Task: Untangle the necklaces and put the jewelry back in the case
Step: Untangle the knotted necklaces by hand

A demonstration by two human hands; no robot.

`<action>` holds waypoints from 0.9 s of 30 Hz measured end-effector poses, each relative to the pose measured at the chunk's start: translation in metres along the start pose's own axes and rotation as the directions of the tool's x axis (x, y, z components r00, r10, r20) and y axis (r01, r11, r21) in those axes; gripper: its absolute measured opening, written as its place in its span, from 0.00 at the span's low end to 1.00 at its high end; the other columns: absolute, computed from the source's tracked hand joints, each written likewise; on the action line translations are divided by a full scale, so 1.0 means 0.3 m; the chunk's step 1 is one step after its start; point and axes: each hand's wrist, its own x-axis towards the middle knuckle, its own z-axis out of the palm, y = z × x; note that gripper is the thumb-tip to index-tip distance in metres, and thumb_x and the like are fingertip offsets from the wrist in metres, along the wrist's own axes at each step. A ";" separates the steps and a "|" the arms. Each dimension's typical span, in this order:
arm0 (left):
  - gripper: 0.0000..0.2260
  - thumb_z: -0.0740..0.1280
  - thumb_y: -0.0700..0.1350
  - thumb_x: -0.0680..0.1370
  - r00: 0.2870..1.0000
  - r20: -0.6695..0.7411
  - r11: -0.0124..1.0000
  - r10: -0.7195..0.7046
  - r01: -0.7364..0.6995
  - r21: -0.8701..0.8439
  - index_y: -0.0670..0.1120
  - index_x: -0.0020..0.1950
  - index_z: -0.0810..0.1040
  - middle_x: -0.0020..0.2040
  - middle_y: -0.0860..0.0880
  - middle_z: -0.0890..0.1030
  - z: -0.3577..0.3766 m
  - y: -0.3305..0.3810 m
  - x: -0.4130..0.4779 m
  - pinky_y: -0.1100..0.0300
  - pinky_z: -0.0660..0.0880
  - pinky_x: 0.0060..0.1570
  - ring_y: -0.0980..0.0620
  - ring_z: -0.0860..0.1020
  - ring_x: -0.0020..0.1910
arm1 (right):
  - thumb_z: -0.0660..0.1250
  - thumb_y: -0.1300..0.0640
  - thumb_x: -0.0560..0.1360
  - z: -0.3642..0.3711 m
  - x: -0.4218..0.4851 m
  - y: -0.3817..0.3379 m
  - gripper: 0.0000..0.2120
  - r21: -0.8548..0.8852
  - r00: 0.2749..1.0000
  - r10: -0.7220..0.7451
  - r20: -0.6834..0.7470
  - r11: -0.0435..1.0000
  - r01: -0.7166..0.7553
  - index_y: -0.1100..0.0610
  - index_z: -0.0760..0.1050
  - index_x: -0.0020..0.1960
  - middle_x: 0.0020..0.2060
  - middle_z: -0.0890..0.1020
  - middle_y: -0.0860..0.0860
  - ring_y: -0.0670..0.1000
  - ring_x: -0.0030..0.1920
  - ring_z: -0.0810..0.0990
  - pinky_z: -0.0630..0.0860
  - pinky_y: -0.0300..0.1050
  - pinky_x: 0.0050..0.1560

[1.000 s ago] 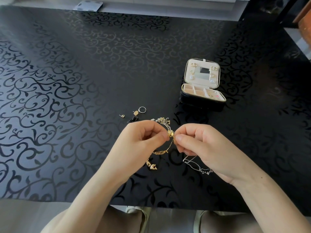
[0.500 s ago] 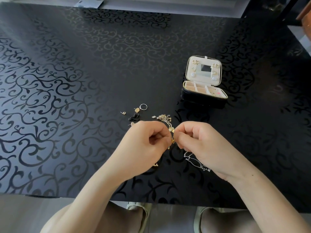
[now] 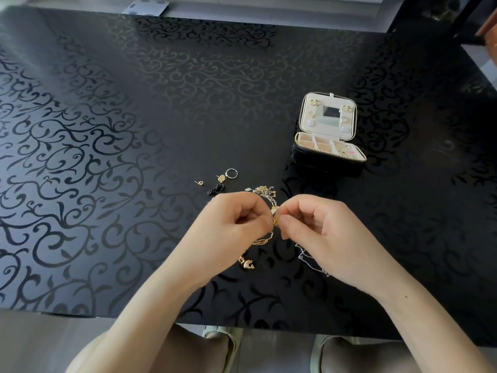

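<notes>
Since half a second ago the left hand has turned a little, so the gold link chain and its gold pendant, then nearly hidden beneath it, show again on the table. Both hands meet fingertip to fingertip near the table's middle. Each has thumb and forefinger pinched on the tangled necklaces at one small gold charm, with the other fingers curled in. The right hand faces the left from 3 o'clock. The tangle's long axis runs roughly 12 to 6. A clump of gold and silver lies on the table at 12 o'clock from the pinch, and a strand leads down from it to the fingertips. Below the pinch the gold link chain trails toward 7 o'clock and ends at the pendant. A thin silver chain trails toward 5 o'clock and passes under the right palm. The case sits at 2 o'clock from the hands, well apart. Its long side runs about 9 to 3, and its open lid stands back toward 12, carrying earrings around a small mirror. At 11 o'clock from the left hand lie a silver ring, a gold stud, a smaller stud and a black piece.
</notes>
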 end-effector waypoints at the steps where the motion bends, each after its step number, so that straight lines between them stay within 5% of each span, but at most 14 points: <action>1: 0.06 0.64 0.45 0.69 1.000 0.006 0.999 0.026 -0.026 0.019 0.45 0.35 0.77 0.28 0.51 0.73 0.001 -0.001 0.000 0.63 0.66 0.33 0.55 0.68 0.30 | 0.65 0.57 0.75 0.000 0.002 0.000 0.05 0.009 1.000 0.010 -0.009 1.000 -0.010 0.51 0.79 0.42 0.33 0.80 0.48 0.43 0.32 0.75 0.73 0.36 0.35; 11: 0.08 0.64 0.38 0.73 0.984 -0.083 0.977 0.157 -0.142 0.158 0.45 0.34 0.75 0.28 0.45 0.70 0.030 0.006 -0.003 0.67 0.63 0.28 0.57 0.64 0.27 | 0.64 0.61 0.75 0.017 0.017 -0.001 0.09 0.167 0.993 0.114 -0.027 0.980 -0.108 0.55 0.77 0.36 0.26 0.76 0.44 0.42 0.30 0.71 0.69 0.37 0.36; 18: 0.07 0.65 0.37 0.74 0.973 -0.154 0.980 0.170 -0.150 0.133 0.43 0.35 0.75 0.26 0.50 0.68 0.041 0.015 -0.004 0.68 0.62 0.27 0.58 0.63 0.26 | 0.62 0.66 0.73 0.036 0.023 0.004 0.10 0.285 0.982 0.157 -0.103 0.951 -0.122 0.59 0.77 0.35 0.26 0.74 0.49 0.51 0.32 0.68 0.66 0.49 0.37; 27: 0.09 0.64 0.34 0.74 0.976 -0.166 0.989 0.138 -0.128 0.068 0.43 0.35 0.76 0.27 0.50 0.70 0.034 0.013 0.001 0.68 0.63 0.27 0.56 0.65 0.26 | 0.62 0.67 0.74 0.036 0.025 0.001 0.10 0.360 0.983 0.155 -0.094 0.926 -0.112 0.59 0.78 0.36 0.26 0.75 0.49 0.51 0.32 0.67 0.64 0.48 0.35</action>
